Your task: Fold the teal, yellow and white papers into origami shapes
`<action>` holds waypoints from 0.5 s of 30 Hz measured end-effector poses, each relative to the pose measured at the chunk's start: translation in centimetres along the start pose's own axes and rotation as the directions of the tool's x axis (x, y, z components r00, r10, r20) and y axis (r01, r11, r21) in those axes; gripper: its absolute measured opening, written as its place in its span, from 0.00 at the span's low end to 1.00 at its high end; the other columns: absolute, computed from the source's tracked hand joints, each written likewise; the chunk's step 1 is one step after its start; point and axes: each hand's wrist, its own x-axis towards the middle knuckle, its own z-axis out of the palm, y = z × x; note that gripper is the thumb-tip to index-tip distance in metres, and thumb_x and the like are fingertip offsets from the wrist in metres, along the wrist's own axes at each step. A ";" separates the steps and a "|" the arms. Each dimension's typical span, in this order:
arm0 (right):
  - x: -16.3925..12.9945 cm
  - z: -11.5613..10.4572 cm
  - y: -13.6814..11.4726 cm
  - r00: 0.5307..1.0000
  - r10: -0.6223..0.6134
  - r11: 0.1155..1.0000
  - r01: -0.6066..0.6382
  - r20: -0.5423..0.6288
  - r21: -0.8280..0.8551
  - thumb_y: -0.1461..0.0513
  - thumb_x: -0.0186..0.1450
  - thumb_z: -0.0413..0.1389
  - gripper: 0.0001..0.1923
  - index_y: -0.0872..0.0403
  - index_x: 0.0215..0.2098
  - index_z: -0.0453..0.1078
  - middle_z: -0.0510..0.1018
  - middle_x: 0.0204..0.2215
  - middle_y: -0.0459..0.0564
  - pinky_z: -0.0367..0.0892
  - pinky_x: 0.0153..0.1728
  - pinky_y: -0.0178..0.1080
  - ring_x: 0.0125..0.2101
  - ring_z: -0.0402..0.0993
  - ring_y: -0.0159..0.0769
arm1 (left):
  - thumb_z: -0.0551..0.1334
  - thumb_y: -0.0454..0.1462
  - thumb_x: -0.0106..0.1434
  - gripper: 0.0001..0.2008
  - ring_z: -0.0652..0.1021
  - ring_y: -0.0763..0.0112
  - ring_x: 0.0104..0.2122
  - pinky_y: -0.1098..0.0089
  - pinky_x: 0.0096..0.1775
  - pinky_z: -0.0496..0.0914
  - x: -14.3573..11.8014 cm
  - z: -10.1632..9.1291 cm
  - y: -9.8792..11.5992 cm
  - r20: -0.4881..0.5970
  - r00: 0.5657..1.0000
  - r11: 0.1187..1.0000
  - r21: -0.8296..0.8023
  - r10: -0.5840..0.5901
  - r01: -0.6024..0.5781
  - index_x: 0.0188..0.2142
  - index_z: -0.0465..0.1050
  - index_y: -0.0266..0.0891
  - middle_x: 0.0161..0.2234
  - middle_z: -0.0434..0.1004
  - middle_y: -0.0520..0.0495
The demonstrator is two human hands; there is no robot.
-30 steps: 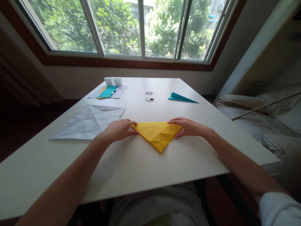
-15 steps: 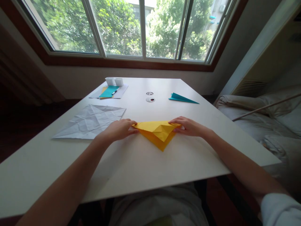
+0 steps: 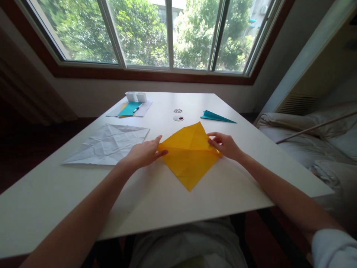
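A yellow sheet of paper [image 3: 189, 163] lies opened out as a diamond on the white table in front of me, one corner toward me and one away. A crease runs across its middle from left to right. My left hand [image 3: 145, 152] has the sheet's left corner between its thumb and fingers, the thumb on top and the forefinger raised apart from it. At the right side my right hand [image 3: 224, 144] grips the paper's edge, thumb and fingertips close together near the right corner.
Left of the sheet lies creased white paper [image 3: 111, 143]. Farther back are two white containers [image 3: 136, 97], teal paper [image 3: 129, 108] and a pen [image 3: 137, 108]. A folded teal paper piece [image 3: 216, 117] rests at the back right, beyond two round table fittings [image 3: 178, 118].
The yellow paper, folded over toward me before, has been spread open into a diamond. Both hands have stayed at its side corners, with the right fingers shifted slightly.
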 end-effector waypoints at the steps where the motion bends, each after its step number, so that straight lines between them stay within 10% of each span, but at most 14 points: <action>1: 0.1 0.0 0.1 1.000 0.025 0.999 -0.024 -0.016 0.040 0.50 0.61 0.52 0.20 0.53 0.45 0.69 0.78 0.28 0.49 0.70 0.28 0.36 0.26 0.74 0.34 | 0.46 0.56 0.61 0.38 0.72 0.51 0.47 0.60 0.40 0.68 0.0 0.0 0.1 -0.010 1.000 1.000 -0.006 -0.007 0.007 0.64 0.39 0.40 0.53 0.67 0.38; 8: 0.6 -0.3 0.9 0.971 0.233 0.924 -0.201 -0.059 0.325 0.51 0.59 0.55 0.23 0.54 0.48 0.66 0.77 0.24 0.48 0.70 0.25 0.37 0.26 0.74 0.37 | 0.46 0.55 0.61 0.41 0.64 0.52 0.55 0.61 0.44 0.67 0.0 0.4 0.2 -0.099 0.995 1.000 0.006 -0.004 0.005 0.64 0.32 0.36 0.62 0.51 0.36; 15: 0.5 -0.4 1.4 0.978 0.151 0.970 -0.175 -0.147 -0.171 0.58 0.61 0.53 0.21 0.50 0.52 0.63 0.76 0.23 0.44 0.67 0.27 0.35 0.24 0.73 0.33 | 0.47 0.55 0.62 0.29 0.64 0.53 0.55 0.58 0.47 0.65 0.1 0.8 0.2 -0.095 0.988 0.990 0.079 0.123 -0.116 0.57 0.58 0.47 0.63 0.49 0.44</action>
